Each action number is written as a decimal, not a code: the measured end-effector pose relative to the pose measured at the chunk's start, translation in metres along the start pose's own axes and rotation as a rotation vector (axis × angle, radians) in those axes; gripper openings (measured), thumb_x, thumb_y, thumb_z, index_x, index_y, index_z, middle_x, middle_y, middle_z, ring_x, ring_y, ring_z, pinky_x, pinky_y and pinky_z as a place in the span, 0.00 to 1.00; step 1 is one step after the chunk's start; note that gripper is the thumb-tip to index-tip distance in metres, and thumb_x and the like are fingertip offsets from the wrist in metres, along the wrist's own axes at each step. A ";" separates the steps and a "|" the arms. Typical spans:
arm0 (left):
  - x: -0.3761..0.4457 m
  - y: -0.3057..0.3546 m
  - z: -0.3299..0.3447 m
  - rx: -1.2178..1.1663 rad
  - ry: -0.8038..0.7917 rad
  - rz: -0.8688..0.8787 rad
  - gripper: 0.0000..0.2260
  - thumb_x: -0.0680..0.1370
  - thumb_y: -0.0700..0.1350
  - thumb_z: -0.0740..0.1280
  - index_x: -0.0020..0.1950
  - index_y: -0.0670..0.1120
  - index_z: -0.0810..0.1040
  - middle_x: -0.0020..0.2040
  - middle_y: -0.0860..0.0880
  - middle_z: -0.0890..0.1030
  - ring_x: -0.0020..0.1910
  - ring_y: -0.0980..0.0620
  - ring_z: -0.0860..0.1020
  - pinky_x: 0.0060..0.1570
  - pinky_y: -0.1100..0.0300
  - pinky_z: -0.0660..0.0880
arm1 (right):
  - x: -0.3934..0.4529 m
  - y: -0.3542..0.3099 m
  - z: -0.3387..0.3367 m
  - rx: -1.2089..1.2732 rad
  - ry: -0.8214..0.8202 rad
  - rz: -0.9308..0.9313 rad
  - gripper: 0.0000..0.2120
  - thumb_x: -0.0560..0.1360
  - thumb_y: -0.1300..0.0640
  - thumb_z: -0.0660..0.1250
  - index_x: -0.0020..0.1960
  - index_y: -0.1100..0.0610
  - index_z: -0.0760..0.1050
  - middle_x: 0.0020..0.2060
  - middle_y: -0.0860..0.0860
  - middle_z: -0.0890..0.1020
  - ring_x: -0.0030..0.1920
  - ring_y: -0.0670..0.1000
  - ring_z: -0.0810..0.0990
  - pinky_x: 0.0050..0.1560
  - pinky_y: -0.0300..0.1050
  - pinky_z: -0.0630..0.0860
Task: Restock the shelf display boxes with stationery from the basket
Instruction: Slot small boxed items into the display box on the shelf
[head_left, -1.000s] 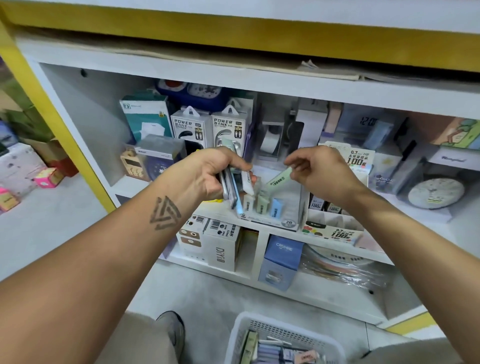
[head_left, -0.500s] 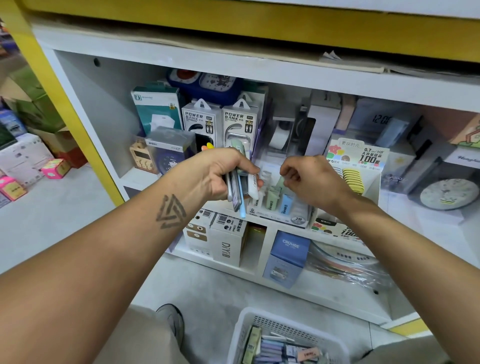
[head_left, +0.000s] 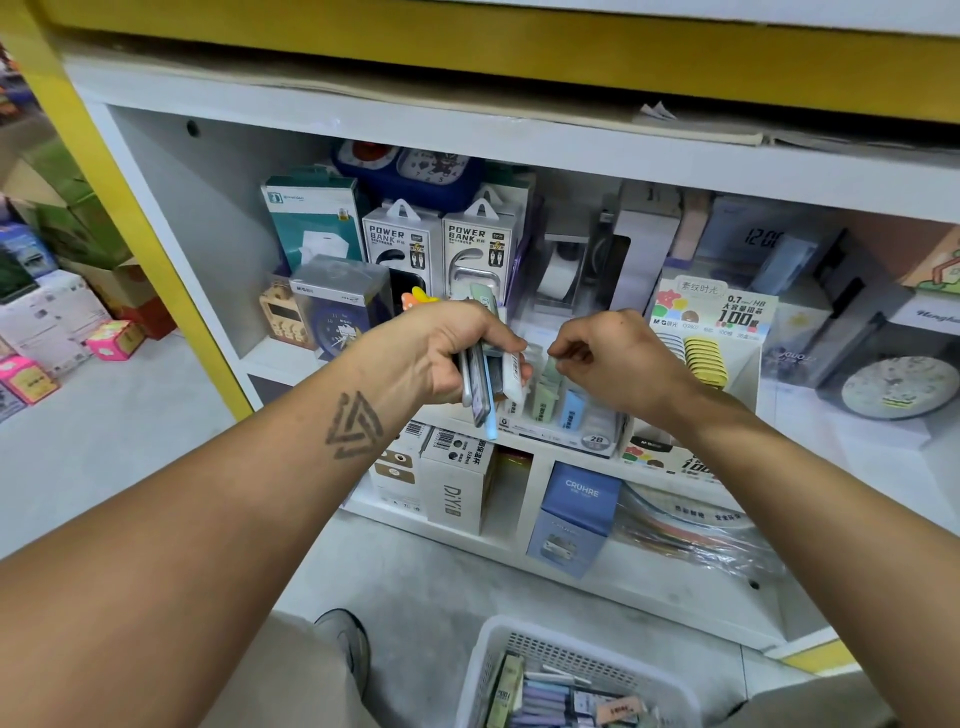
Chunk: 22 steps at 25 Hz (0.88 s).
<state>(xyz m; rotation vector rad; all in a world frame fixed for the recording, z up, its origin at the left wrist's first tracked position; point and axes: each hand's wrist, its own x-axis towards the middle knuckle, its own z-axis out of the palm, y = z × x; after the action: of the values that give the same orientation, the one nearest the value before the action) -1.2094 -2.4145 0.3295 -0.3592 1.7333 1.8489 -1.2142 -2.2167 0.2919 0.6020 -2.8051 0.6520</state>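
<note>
My left hand (head_left: 447, 353) is gripping a fan of slim stationery packs (head_left: 485, 387); my right hand (head_left: 613, 364) is pinching one pale green pack over the display box (head_left: 566, 415) on the shelf; next I judge it needs seating upright among its neighbours; the basket (head_left: 524, 644) is waiting below.

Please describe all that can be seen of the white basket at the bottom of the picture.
The white basket looks like plastic, with a smooth rounded rim and walls pierced by rows of small holes. It stands upright on the grey floor, below the shelf and between the person's legs, cut off by the picture's lower edge. Inside lie slim stationery packs in purple, green and cream. Neither hand touches it.
</note>
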 end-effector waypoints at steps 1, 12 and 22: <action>0.000 0.000 0.000 0.000 0.000 -0.003 0.11 0.76 0.31 0.65 0.58 0.36 0.75 0.32 0.39 0.82 0.29 0.45 0.83 0.27 0.53 0.80 | 0.000 -0.001 0.000 0.018 -0.012 -0.005 0.06 0.75 0.62 0.72 0.49 0.54 0.84 0.43 0.47 0.84 0.43 0.45 0.82 0.51 0.43 0.81; 0.003 0.000 -0.002 0.010 -0.011 -0.011 0.07 0.77 0.32 0.65 0.54 0.37 0.76 0.33 0.41 0.83 0.30 0.47 0.84 0.36 0.53 0.81 | -0.002 0.002 0.003 0.025 0.020 -0.039 0.07 0.75 0.64 0.72 0.50 0.56 0.85 0.41 0.47 0.85 0.41 0.45 0.81 0.50 0.42 0.81; 0.002 0.000 0.004 0.006 -0.080 -0.025 0.05 0.77 0.33 0.65 0.52 0.35 0.78 0.37 0.39 0.83 0.36 0.46 0.83 0.56 0.49 0.77 | 0.003 -0.007 0.000 0.228 -0.054 0.163 0.11 0.80 0.63 0.66 0.58 0.53 0.84 0.51 0.48 0.85 0.47 0.44 0.83 0.47 0.34 0.76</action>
<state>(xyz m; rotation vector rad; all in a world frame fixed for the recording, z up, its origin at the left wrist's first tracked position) -1.2103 -2.4097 0.3292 -0.2981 1.6733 1.8151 -1.2139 -2.2232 0.2947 0.4359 -2.8732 1.0114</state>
